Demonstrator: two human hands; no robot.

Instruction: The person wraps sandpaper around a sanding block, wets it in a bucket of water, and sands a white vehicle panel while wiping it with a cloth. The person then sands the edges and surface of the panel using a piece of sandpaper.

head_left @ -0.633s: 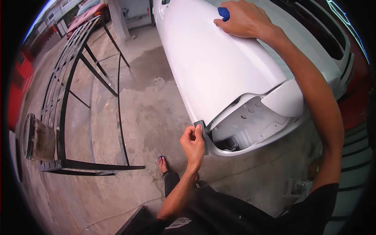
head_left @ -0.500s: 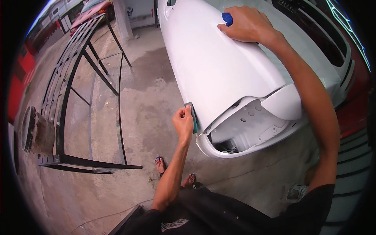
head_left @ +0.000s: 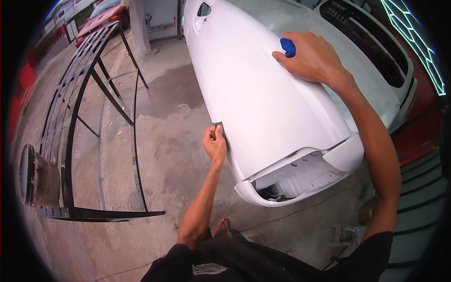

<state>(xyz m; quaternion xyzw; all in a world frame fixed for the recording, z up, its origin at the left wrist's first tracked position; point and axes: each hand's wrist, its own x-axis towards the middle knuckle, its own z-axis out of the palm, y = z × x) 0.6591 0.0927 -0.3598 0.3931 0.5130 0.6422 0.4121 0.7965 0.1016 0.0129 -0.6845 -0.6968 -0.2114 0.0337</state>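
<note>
Floor (head_left: 176, 183): concrete
Left hand (head_left: 215, 145): I see pad (head_left: 223, 132) pinched, lengthwise along edge of white panel (head_left: 263, 103)
Right hand (head_left: 314, 55): grips blue wad (head_left: 288, 48)

Smooth car panel (head_left: 263, 94), rough concrete floor (head_left: 169, 160)

This place seems to be a car body workshop, which is partly open toward the outside. The clearest sign is a white car body (head_left: 263, 94), whose end shows an open cavity (head_left: 300, 175) with bare painted metal inside. The floor is rough concrete (head_left: 164, 160) with dark stains. On it stands a black metal frame (head_left: 68, 178), and beside this one sees a dirty bucket (head_left: 45, 181). Farther away, a red car (head_left: 101, 16) is parked near a pale pillar (head_left: 139, 28).
</note>
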